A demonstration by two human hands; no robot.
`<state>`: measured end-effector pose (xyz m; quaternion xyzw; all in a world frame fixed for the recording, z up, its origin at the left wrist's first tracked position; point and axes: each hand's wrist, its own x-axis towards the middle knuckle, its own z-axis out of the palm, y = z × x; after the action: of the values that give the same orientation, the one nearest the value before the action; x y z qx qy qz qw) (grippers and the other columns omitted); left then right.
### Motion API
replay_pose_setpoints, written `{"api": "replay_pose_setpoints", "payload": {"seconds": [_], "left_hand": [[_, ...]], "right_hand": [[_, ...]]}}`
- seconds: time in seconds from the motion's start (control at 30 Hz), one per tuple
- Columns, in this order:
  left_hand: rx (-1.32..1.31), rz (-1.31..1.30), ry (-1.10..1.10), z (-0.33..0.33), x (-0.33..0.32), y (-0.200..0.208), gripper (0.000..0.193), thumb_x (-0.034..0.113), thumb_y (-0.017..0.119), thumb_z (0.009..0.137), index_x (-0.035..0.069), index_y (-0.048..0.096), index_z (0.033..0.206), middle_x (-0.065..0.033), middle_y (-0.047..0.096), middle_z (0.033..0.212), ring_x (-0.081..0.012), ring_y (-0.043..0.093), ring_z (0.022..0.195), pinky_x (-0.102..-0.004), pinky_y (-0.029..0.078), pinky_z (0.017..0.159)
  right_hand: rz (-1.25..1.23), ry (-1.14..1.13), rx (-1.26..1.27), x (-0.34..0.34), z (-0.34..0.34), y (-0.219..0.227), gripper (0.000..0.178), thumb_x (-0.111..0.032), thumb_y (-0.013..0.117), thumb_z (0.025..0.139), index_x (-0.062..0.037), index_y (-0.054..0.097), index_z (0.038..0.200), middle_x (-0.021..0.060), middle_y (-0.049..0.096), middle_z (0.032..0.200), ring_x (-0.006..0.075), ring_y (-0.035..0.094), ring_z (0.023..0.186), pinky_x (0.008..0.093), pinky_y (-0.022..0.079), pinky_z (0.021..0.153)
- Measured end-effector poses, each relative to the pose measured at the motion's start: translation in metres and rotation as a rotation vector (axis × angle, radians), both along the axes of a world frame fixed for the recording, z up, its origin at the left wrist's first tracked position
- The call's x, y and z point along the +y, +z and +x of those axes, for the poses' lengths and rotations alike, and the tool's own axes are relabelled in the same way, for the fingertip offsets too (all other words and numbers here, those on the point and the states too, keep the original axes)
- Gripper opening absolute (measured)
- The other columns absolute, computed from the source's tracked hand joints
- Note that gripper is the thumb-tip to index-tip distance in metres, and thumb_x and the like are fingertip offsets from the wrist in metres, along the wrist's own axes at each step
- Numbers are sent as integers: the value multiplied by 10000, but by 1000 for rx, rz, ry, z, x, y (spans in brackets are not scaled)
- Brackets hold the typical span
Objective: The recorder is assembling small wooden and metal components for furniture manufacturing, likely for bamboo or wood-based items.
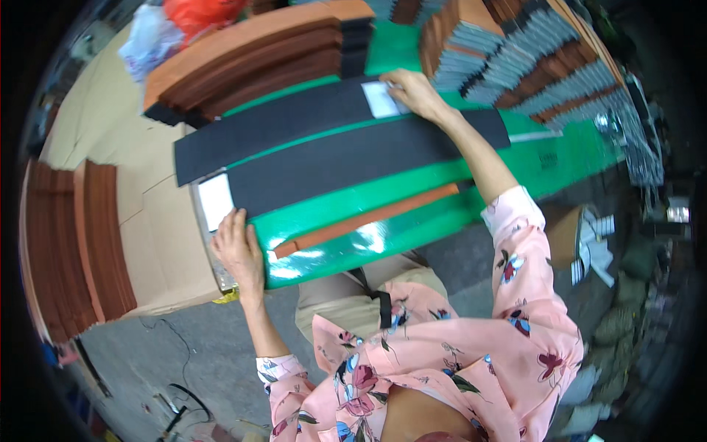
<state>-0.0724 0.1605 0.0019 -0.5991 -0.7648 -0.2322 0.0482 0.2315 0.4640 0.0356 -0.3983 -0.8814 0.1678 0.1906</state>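
Two long black strips lie side by side on a glossy green mat, a far strip [287, 118] and a near strip [331, 160]. My left hand [240, 250] rests at the mat's left edge, fingers stretched out, fingertips beside a white card [216, 202] at the near strip's left end. Across the far strip reaches my right hand [417, 96], its fingers closed at the edge of another white card [380, 100] on that strip. A narrow orange-brown strip [372, 219] lies on the mat nearer to me.
Stacked curved brown boards [250, 62] stand beyond the strips. Grey and brown pieces form a tall stack [523, 62] at the far right. More brown boards [77, 247] sit on the cardboard-covered table [158, 243] at left. Red and white plastic bags [173, 33] lie at the back left.
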Motion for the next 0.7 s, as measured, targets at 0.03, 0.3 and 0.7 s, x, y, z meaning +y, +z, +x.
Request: {"api": "replay_pose_setpoints", "payload": {"seconds": [0.03,0.3,0.7], "left_hand": [[3,7,-1,-2,-3,3,286,118,542,836,67,559,1116,-89,526,1194,-247,457,1132,-415,291,949],[23,36,-1,-2,-1,-3,288,88,533,838,60,562,1123,-113,534,1189,-260,481,1106,-388,312,941],[-51,111,-17,-7,-13,-4,297,61,590,784,61,573,1081,-108,552,1116,-266,503,1043,-395,352,899]], "right_hand": [[-13,20,32,-9,1,8,253,-97,564,790,-21,607,1027,160,610,1008,328,580,921,393,457,809],[-350,-36,57,-59,86,39,198,-123,561,848,-6,624,994,81,661,877,147,628,773,279,491,703],[-95,215,-164,-98,-12,32,99,-89,543,791,-63,622,844,98,628,800,291,599,790,379,478,702]]}}
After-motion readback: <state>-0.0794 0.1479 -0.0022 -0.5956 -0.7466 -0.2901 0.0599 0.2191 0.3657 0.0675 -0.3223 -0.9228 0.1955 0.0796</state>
